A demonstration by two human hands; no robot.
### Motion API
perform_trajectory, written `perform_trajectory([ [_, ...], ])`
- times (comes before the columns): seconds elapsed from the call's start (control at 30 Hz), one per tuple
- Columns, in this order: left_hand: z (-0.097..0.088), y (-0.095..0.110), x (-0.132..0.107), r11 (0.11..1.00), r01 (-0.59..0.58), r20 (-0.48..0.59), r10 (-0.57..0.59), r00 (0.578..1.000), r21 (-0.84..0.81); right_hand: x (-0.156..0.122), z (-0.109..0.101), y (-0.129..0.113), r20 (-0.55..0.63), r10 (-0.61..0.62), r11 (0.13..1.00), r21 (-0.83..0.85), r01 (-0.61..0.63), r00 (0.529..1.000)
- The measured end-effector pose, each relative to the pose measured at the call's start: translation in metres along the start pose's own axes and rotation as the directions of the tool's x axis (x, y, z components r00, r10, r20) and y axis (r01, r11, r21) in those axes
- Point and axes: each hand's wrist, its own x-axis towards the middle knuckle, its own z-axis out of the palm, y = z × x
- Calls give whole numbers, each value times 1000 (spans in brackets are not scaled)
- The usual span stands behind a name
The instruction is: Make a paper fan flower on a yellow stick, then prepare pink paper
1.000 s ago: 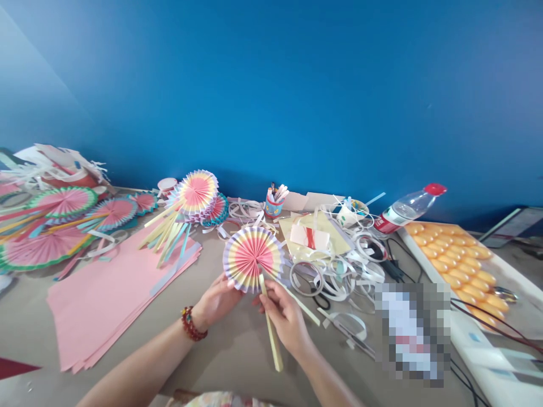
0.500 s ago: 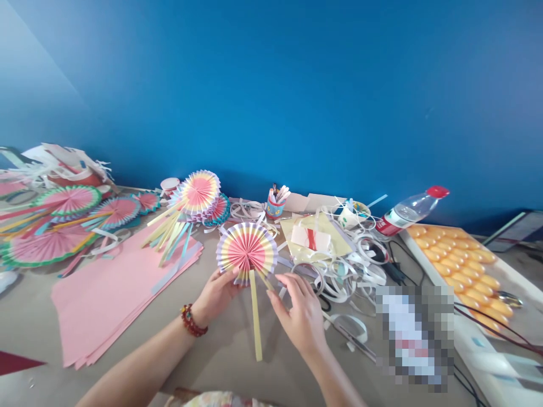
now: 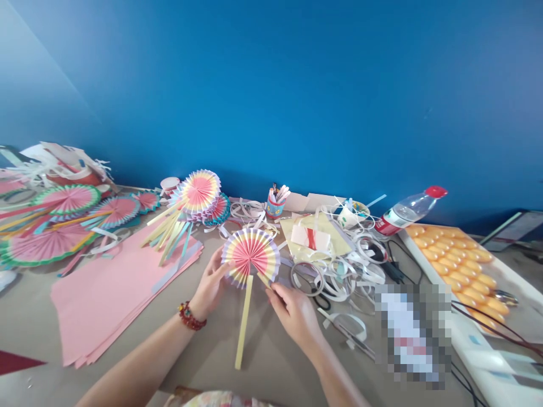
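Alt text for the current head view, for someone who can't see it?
The left hand and right hand hold a pleated pink, yellow and lilac paper fan, a pale yellow strip extending from its lower part. Pink paper sheets lie at left; curled white strips and a red-capped bottle are at right, before a blue wall.

The yellow strip (image 3: 244,323) below the pleated fan (image 3: 250,246) has swung its lower end leftward.

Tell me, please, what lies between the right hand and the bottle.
In the head view, a tangle of pale strips lies between the right hand and the bottle.
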Motion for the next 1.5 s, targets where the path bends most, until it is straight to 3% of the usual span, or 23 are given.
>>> perform_trajectory([
  [0.07,-1,6,2,962,-217,-31,225,974,164,1,0,1,33,-28,999,-22,29,999],
  [0.1,-1,11,2,906,-321,13,330,944,277,1,0,2,47,-42,999,-21,43,998],
  [0.17,0,21,2,722,-494,231,439,868,485,2,-1,3,98,-74,996,-46,79,992],
  [0.27,3,35,-1,448,-635,543,332,771,629,3,-6,5,184,-106,983,-126,130,977],
  [0.37,5,44,-5,317,-673,634,230,738,668,4,-9,6,227,-121,971,-177,163,966],
  [0.47,8,47,-8,271,-697,699,106,707,664,3,-10,7,270,-132,959,-209,192,954],
  [0.57,14,41,-8,282,-737,773,-30,633,614,3,-10,7,301,-131,950,-234,206,945],
  [0.67,22,26,-1,266,-776,811,-44,583,572,4,-13,7,307,-111,941,-272,199,945],
  [0.87,27,-1,21,44,-852,851,-95,516,522,4,-18,11,248,-57,920,-363,147,967],
  [1.1,24,4,26,34,-887,881,-139,452,460,-6,0,4,194,-30,929,-358,99,981],
  [1.27,25,6,27,-63,-899,882,-177,437,433,-5,6,8,163,-29,934,-347,85,986],
  [1.5,24,1,28,-85,-892,875,-172,452,444,-7,12,9,150,-36,931,-355,88,988],
])
